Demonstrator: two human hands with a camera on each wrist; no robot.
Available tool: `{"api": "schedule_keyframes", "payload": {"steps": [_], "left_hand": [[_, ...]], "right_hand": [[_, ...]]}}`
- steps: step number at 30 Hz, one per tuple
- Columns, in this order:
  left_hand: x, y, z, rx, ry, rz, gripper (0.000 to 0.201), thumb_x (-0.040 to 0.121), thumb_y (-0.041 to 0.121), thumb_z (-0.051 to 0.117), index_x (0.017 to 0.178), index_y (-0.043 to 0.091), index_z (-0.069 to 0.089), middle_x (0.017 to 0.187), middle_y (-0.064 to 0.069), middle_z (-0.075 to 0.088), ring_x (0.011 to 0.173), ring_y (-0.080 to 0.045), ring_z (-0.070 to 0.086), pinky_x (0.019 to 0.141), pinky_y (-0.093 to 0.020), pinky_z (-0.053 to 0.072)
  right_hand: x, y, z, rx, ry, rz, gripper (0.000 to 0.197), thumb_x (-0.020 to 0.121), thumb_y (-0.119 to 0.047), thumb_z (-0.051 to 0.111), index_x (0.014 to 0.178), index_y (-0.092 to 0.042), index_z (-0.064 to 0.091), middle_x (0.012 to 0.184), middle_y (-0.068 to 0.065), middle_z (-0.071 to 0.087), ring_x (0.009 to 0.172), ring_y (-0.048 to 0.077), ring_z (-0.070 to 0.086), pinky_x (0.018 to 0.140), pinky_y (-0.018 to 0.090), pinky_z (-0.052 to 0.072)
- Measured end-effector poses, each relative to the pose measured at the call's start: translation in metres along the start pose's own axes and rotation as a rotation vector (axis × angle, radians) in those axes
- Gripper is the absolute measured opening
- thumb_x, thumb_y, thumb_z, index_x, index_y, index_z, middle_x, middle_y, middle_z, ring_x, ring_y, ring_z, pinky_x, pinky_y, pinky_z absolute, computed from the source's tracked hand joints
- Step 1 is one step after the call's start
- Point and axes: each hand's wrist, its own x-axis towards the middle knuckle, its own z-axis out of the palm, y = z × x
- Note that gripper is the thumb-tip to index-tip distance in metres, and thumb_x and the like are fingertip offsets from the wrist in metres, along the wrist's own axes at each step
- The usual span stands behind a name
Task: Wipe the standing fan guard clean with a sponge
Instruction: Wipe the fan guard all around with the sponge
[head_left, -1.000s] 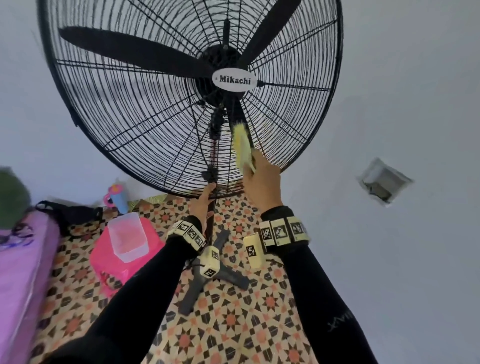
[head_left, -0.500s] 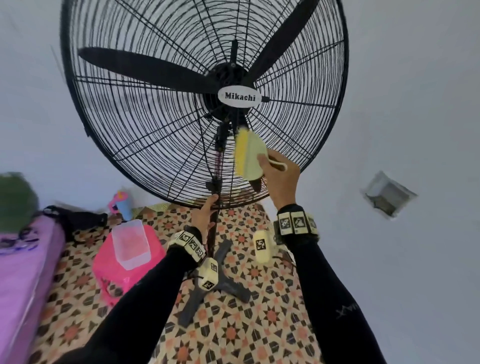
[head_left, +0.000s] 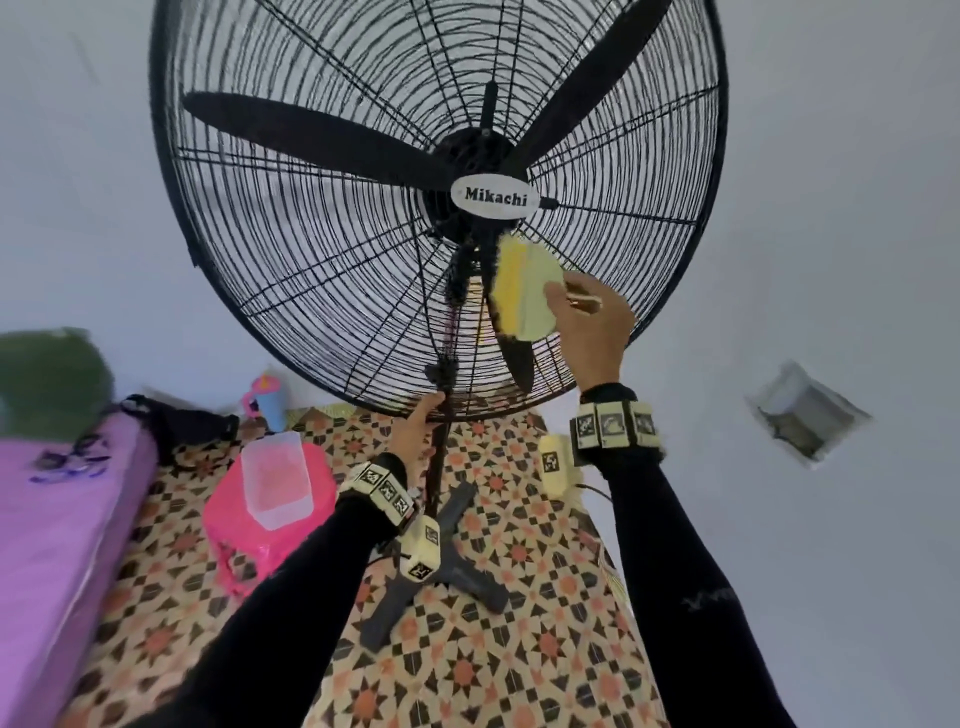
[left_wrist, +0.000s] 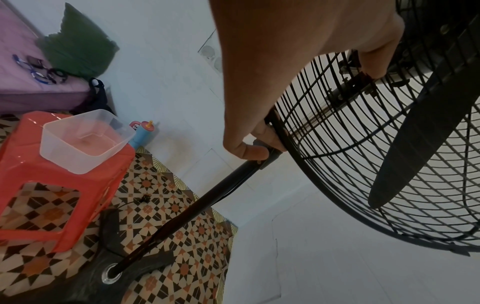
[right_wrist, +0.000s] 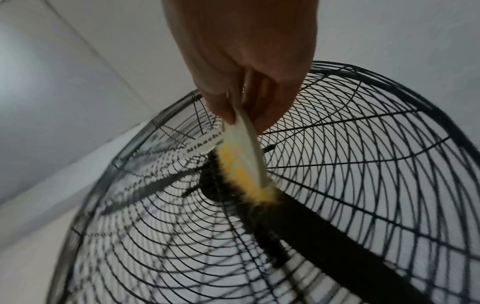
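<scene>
A big black standing fan with a wire guard (head_left: 322, 291) and a white "Mikachi" badge (head_left: 488, 196) fills the upper head view. My right hand (head_left: 587, 322) grips a yellow sponge (head_left: 522, 291) with a pale handle and presses it on the guard just below the badge. In the right wrist view the sponge (right_wrist: 241, 164) lies against the wires by the hub. My left hand (head_left: 415, 426) holds the bottom rim of the guard where the pole (left_wrist: 207, 199) meets it; the left hand (left_wrist: 255, 144) has its fingers curled round the rim.
A pink plastic stool (head_left: 270, 525) with a clear tub (head_left: 278, 480) on it stands left of the fan's cross base (head_left: 457, 571) on the patterned floor. A purple mattress (head_left: 57, 519) lies at far left. A blue bottle (head_left: 267, 402) stands by the wall.
My right hand has carried the sponge up the guard towards the badge and turned its broad pale side into view. The left hand has stayed on the bottom rim.
</scene>
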Motion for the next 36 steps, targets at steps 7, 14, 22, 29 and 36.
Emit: {"api": "schedule_keyframes", "payload": {"steps": [7,14,22,29,36], "left_hand": [[0.001,0.002,0.002,0.002,0.025,0.007,0.021,0.103,0.045,0.05,0.1,0.031,0.066,0.098,0.01,0.057,0.097,-0.015,0.059,0.1,-0.044,0.041],[0.0,0.007,0.006,0.009,0.09,-0.014,0.052,0.099,0.057,0.05,0.139,0.024,0.057,0.136,-0.004,0.056,0.121,-0.028,0.057,0.093,-0.039,0.044],[-0.004,0.009,0.009,0.014,0.109,0.005,0.052,0.104,0.056,0.044,0.14,0.02,0.058,0.142,-0.009,0.056,0.122,-0.027,0.056,0.105,-0.044,0.042],[-0.005,0.001,0.01,0.022,0.117,0.031,0.063,0.1,0.067,0.038,0.142,0.025,0.058,0.149,-0.008,0.051,0.132,-0.035,0.053,0.099,-0.045,0.043],[-0.009,0.002,0.021,-0.095,0.152,0.03,0.041,0.096,0.063,0.052,0.117,0.032,0.068,0.141,-0.011,0.057,0.12,-0.025,0.054,0.098,-0.041,0.041]], "right_hand": [[0.007,-0.003,-0.004,0.017,-0.216,-0.108,0.017,0.091,-0.019,0.077,0.107,-0.015,0.076,0.094,-0.014,0.071,0.083,-0.006,0.068,0.071,0.023,0.061],[0.009,-0.012,-0.008,0.023,-0.129,-0.209,0.005,0.091,-0.016,0.075,0.094,-0.016,0.072,0.087,-0.012,0.07,0.08,-0.002,0.069,0.067,0.024,0.06],[0.019,-0.017,-0.01,-0.029,0.009,-0.257,0.007,0.092,-0.015,0.074,0.095,-0.01,0.071,0.086,-0.009,0.069,0.078,0.006,0.071,0.063,0.01,0.053],[0.027,-0.012,-0.009,-0.025,-0.075,-0.262,0.005,0.09,-0.016,0.075,0.09,-0.013,0.071,0.083,-0.007,0.071,0.078,0.005,0.071,0.07,0.035,0.063],[0.032,-0.007,-0.013,-0.049,-0.289,-0.362,0.007,0.09,-0.019,0.075,0.089,-0.022,0.069,0.083,-0.012,0.069,0.077,-0.005,0.066,0.069,0.015,0.053]]}}
